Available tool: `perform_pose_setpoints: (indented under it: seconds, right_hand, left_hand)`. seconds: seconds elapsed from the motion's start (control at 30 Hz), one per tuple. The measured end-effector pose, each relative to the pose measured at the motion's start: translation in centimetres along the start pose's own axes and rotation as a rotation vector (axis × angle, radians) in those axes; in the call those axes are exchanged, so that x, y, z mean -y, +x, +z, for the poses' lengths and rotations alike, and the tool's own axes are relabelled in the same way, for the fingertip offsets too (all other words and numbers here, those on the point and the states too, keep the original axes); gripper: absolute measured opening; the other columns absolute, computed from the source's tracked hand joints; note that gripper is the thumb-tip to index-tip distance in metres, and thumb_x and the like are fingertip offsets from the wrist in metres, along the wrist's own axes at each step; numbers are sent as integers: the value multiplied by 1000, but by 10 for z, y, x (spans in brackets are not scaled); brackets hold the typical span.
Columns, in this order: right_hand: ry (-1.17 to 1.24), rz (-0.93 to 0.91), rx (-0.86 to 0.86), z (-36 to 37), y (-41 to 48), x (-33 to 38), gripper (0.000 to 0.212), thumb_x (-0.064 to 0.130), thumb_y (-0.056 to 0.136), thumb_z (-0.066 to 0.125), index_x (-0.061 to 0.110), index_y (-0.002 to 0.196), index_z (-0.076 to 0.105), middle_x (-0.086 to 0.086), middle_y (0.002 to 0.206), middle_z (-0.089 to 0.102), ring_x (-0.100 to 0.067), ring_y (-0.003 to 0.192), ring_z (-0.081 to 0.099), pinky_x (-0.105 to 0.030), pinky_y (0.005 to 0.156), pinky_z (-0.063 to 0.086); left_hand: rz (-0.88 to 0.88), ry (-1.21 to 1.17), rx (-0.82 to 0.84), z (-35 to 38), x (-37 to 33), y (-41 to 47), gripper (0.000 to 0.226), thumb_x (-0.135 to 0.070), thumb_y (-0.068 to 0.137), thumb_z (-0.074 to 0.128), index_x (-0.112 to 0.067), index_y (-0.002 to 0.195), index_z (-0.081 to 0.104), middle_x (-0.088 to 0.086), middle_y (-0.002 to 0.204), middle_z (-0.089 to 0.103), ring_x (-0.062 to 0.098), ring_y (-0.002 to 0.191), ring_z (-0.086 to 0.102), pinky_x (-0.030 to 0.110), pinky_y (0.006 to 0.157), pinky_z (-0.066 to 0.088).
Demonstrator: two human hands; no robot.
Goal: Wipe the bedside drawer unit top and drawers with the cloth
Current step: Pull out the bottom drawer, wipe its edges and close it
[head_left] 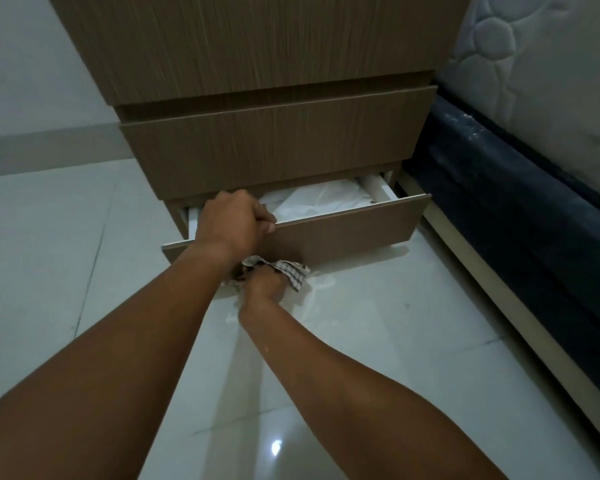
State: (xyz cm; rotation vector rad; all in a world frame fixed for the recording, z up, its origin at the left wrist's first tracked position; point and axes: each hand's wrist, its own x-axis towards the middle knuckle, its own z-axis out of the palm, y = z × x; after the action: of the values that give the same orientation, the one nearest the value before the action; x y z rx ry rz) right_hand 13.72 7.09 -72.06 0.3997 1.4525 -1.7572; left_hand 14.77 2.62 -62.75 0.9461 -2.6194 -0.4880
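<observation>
Pale glossy floor tiles (66, 237) fill the left side, meeting a grey skirting strip (42, 143) at the foot of the wall. Next to them stands the wood-grain drawer unit (257, 64), seen from low down, so its top is out of sight. Its middle drawer (274, 143) is pushed in flush, while the bottom drawer (354, 226) is pulled partway out, its front angled towards the camera. The left hand (234, 220) grips the upper edge of that front near its left end, fingers curled over the edge into the drawer and the thumb on the outer face. Just below it, the right hand (264, 284) is closed tight around the checked cloth (293, 270), fingers bunched together on the fabric. The cloth sits at the lower edge of the drawer front, close above the floor; whether it touches the tiles cannot be told. Inside the open drawer lies crumpled white material (319, 199). Further right, just beside the unit, runs a dark blue bed base (499, 188), with a white quilted mattress (551, 64) on it
</observation>
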Motion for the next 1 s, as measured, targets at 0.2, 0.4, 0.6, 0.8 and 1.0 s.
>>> perform_pose_setpoints:
  seconds: [0.2,0.4,0.6,0.8,1.0]
  right_hand:
    - [-194,-393,-273,-35,-19,11,28,7,93,54,3,118,66,-15,121,67,-31,109,63,-14,75,37]
    - [-514,-1205,-249,-47,-4,27,43,1,86,54,11,128,54,-9,142,42,-23,131,43,-34,106,42]
    - [-1293,-1543,-50,-26,15,7,43,23,87,51,21,130,48,-4,152,41,-33,149,21,-64,118,12]
    - [-1505,-2061,219,16,25,-8,45,15,86,59,19,129,49,-3,148,49,-30,141,40,-55,116,19]
    - [-1548,-2496,429,22,47,-6,31,14,97,50,22,125,62,0,154,43,-26,146,34,-48,117,27]
  left_hand:
    - [-109,-96,-47,-10,27,-14,11,-31,83,76,-23,90,81,-5,92,78,13,83,69,39,82,57]
    - [-360,-148,-114,-25,58,-30,30,-41,79,80,-16,95,80,2,87,73,20,78,67,33,75,55]
    - [-624,-421,-148,-38,90,-38,30,-33,77,84,-10,95,80,6,96,76,21,86,70,33,82,58]
    - [-780,-883,-173,-38,121,-42,31,-38,87,66,-10,94,75,8,93,76,25,88,74,45,85,60]
    - [-678,-954,-169,-31,128,-50,21,-26,79,63,-14,84,79,5,86,78,23,86,74,46,87,59]
